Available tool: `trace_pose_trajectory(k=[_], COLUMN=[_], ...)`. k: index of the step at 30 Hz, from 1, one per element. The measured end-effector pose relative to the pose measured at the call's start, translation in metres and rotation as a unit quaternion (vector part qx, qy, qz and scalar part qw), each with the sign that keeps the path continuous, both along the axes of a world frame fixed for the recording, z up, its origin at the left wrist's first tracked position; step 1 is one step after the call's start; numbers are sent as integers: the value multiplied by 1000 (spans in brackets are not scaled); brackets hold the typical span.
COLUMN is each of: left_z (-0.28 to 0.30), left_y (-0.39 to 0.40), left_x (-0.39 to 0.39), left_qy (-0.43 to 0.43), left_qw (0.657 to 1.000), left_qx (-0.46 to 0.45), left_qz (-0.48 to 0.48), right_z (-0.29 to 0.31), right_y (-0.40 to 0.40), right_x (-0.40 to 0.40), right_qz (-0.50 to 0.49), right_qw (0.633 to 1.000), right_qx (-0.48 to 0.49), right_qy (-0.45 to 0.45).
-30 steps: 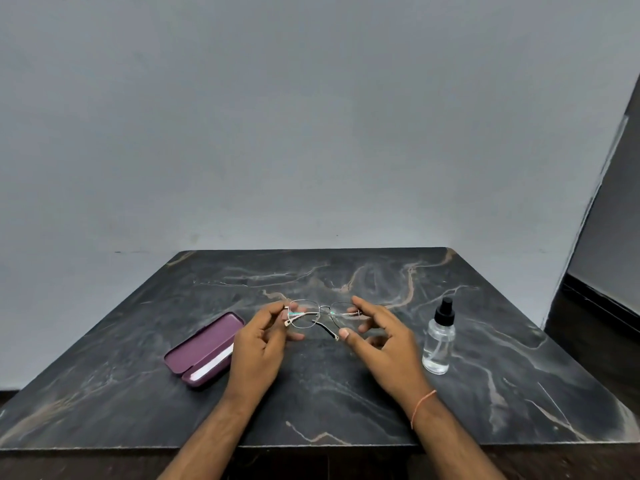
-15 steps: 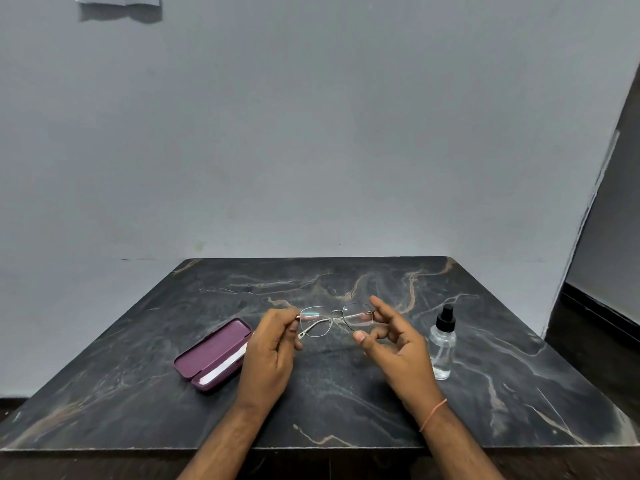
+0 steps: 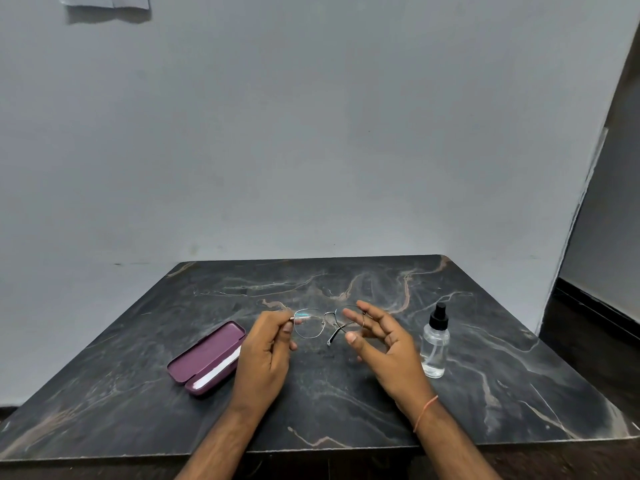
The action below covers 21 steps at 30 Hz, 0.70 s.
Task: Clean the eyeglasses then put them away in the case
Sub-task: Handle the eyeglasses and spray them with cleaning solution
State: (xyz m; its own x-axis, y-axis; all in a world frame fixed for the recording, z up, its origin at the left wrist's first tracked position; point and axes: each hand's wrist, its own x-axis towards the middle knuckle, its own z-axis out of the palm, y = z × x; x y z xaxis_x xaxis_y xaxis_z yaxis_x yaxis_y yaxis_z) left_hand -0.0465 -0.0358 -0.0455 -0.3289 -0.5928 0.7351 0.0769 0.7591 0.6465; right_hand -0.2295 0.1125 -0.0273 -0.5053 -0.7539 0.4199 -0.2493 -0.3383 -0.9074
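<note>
Head-camera view: thin, wire-rimmed metal eyeglasses (image 3: pixel 323 323) with clear lenses are held just above the dark marbled tabletop (image 3: pixel 346 393), between both hands. Such a frame is judged light, springy and easily bent, with smudge-prone lenses, so it is best taken at the hinge or rim edge (never on the glass). The left hand (image 3: pixel 265 355) is curled, its fingers (image 3: pixel 286 328) pinching the frame's left corner. The right hand (image 3: pixel 384 348) is cupped loosely at the right lens, fingers relaxed; a firm grip cannot be made out. An open plum-coloured hard case (image 3: pixel 207 358) lies left, a clear spray bottle (image 3: pixel 435 344) right.
</note>
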Motion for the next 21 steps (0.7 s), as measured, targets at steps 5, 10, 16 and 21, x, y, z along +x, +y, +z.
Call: trace_pose_trajectory(k=[5,10,16,21], left_z=[0,-5,-3,-2], left_y=[1,0,2,1], left_x=[0,-1,-1,-2], left_qy=[-10,-46,-46,-22], left_qw=[999,997,997,998], left_qx=[-30,-49,-55,-24], left_qz=[9,34,37,45], right_z=[1,1,-2,-4], right_y=[2,3,3,5], right_x=[8,13,11,13], right_qz=[-69,-108,-116,-206], right_qw=[995,984,981,949], right_qx=[10,13,24,68], right_qy=[75,142,156,230])
